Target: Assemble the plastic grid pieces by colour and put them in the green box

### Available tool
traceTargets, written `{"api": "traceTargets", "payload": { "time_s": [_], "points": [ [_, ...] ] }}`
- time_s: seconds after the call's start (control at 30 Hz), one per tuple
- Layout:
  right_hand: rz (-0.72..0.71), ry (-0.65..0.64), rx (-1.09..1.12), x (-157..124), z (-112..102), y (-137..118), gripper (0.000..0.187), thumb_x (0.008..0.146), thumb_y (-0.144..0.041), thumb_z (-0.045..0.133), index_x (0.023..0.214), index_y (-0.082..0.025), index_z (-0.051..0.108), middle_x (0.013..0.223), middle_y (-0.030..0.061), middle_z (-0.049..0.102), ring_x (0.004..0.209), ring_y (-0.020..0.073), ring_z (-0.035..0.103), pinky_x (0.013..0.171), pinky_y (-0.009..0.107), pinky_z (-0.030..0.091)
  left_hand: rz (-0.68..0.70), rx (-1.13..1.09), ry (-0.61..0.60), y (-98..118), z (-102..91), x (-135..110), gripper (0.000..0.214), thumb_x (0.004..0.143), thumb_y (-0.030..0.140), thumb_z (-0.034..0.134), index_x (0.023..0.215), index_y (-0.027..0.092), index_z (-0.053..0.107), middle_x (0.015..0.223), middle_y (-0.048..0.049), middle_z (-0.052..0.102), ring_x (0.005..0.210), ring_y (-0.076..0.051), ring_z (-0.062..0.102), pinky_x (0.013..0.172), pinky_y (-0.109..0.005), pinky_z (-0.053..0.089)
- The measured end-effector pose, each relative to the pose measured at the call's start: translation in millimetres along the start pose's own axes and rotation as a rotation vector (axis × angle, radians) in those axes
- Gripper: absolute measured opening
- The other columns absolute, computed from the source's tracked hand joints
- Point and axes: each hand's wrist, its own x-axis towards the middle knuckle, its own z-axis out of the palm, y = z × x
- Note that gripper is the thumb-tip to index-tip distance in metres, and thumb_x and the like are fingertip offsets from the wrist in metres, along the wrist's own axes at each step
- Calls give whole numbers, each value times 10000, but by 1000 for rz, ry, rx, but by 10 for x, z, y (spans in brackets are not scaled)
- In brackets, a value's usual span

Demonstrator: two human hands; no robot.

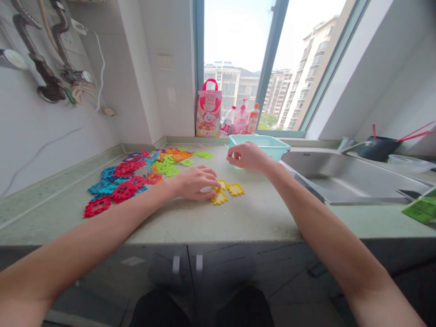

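Observation:
My left hand [195, 182] rests low over the counter, thumb and fingertips closed on the edge of a yellow square interlocking plastic piece [220, 198]. Beside it lies another yellow piece [235, 189], flat on the counter, and a third partly shows behind my fingertips. In front of the turquoise plastic basin [269, 144], my right hand [250, 155] is held with curled fingers; whatever they may hold is hidden. To the left of my left hand spreads a heap of red, blue, orange, green and purple interlocking pieces [126, 191].
A steel sink [350, 177] is set into the counter at right, with a dark pot [379, 148] behind it. A pink-handled bag [208, 113] and several bottles [241, 119] stand by the window. Pipes [51, 72] run along the left wall.

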Motion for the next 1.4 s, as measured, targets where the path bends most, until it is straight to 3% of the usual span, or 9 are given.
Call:
{"api": "traceTargets", "payload": {
  "time_s": [0.13,0.33,0.43,0.57,0.7,0.87,1.03,1.17,1.4],
  "points": [
    [72,-216,74,16,24,-35,259,924,-419,681,845,-205,805,755,23,752,642,144,622,667,285,404,-88,41,-22,-190,27,-127,302,1060,389,590,1261,261,776,1168,-100,807,1150,-260,722,1027,-410,526],
    [312,-815,220,-33,9,58,420,753,-509,863,1053,-225,794,914,47,810,797,210,748,635,266,468,-184,76,-40,-357,76,-228,306,1064,375,582,1233,237,795,1152,-109,809,1134,-263,732,1032,-410,540],
    [317,-913,203,-39,66,65,467,694,-499,894,1059,-225,797,942,42,821,913,236,761,660,259,485,-194,67,-30,-373,85,-233,302,1064,369,585,1219,231,803,1142,-112,810,1120,-261,737,1027,-403,545],
    [270,-870,214,-19,186,32,410,714,-514,877,965,-196,807,861,42,811,844,223,749,650,259,486,-201,41,-7,-374,94,-231,287,1054,368,599,1203,249,814,1128,-101,814,1099,-248,741,1025,-388,547],
    [229,-667,173,-2,332,-13,198,840,-410,803,898,-220,813,767,24,791,730,199,728,637,270,489,-213,39,-26,-380,90,-241,310,1061,368,575,1235,265,811,1145,-96,815,1131,-246,732,1042,-393,546],
    [151,-476,92,6,422,-28,163,939,-362,743,983,-234,833,969,56,835,804,197,734,719,282,508,-223,-2,-23,-396,75,-265,322,1056,358,583,1283,289,800,1169,-84,817,1162,-239,722,1064,-392,544],
    [138,-590,294,-6,359,-9,438,848,-554,830,1133,-221,809,1035,76,826,879,227,754,746,298,544,-242,-45,-33,-442,51,-307,329,1047,385,605,1295,289,797,1219,-78,813,1199,-235,712,1099,-377,517],
    [150,-605,307,-22,318,-37,605,688,-461,957,1212,-226,770,1076,80,803,939,252,758,793,319,571,-305,-33,-96,-470,17,-347,401,1046,485,600,1345,277,767,1315,-82,782,1236,-230,701,1110,-347,492],
    [129,-544,270,-21,325,-94,464,746,-364,918,1158,-210,771,1101,83,793,981,260,748,848,341,567,-416,-39,-172,-430,11,-359,556,1035,654,551,1420,282,702,1469,-90,697,1332,-252,649,1164,-366,431]
  ]
}}
